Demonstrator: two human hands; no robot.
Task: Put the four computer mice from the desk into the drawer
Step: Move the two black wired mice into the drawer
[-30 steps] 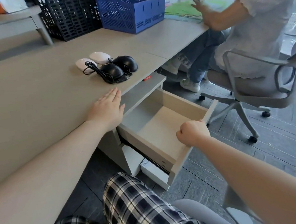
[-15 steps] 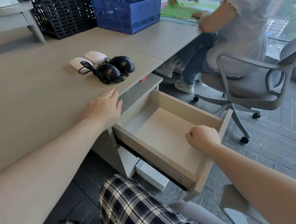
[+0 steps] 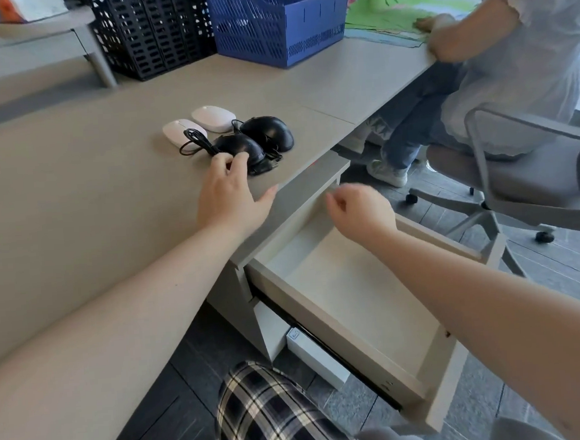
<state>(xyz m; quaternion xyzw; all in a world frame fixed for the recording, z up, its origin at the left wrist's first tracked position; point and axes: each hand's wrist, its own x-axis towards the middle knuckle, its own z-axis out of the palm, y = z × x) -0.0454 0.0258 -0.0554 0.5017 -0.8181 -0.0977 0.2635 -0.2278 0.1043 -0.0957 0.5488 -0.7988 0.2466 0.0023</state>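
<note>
Four computer mice sit clustered on the beige desk near its front edge. Two white mice lie at the back of the group: one white mouse on the left and a second white mouse just beside it to the right. In front of them are two black wired mice: the nearer black mouse and the farther black mouse, close together, with a bundled black cable lying against the left white mouse.

The left hand reaches across the desk, its fingers spread and its fingertips touching the near side of the nearer black mouse; the hand has not closed around it. The right hand hovers above the open drawer, fingers loosely curled and holding nothing.

The drawer is pulled well out below the desk edge, and its pale floor shows no mouse in it.

At the back of the desk stand a black mesh file rack and a blue file rack. Another person sits to the right on a grey office chair, hands on green papers.
</note>
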